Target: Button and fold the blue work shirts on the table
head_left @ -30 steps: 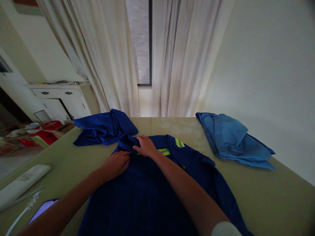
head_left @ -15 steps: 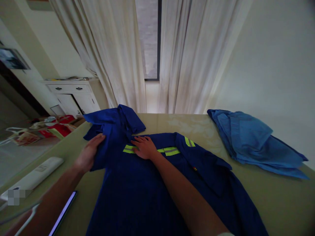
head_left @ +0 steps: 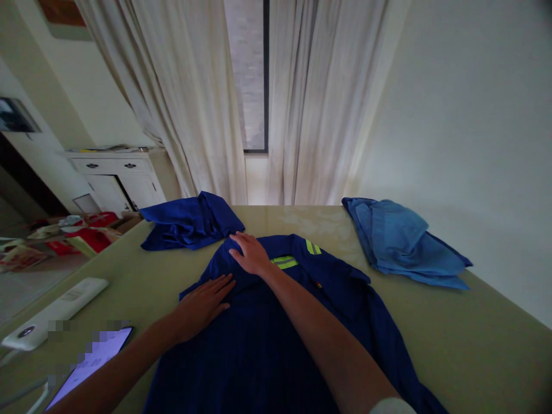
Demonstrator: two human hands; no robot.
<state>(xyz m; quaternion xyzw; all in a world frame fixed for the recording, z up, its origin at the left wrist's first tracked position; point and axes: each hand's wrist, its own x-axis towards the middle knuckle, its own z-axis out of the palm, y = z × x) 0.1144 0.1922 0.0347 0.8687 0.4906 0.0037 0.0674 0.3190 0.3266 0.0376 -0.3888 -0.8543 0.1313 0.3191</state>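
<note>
A dark blue work jacket (head_left: 259, 345) with yellow-green reflective strips lies spread on the table in front of me. My left hand (head_left: 204, 307) rests flat on its left part, fingers stretched out. Higher up, near the jacket's far left corner, my right hand (head_left: 250, 253) presses on the cloth with its fingers apart. A sleeve with a reflective band shows on the jacket's right side. Just beyond my right fingertips lies a folded bright blue garment (head_left: 190, 221).
A lighter blue folded garment (head_left: 397, 241) lies at the table's (head_left: 483, 345) far right. On the left are a long white device (head_left: 56, 310) and a phone (head_left: 92, 362) with a lit screen. Bags (head_left: 86, 233) stand on the floor near a white cabinet (head_left: 116, 178).
My left hand has let go of the jacket's left side and moved right onto it. That side is now folded inward, covering the left reflective strip. My right hand has shifted slightly up.
</note>
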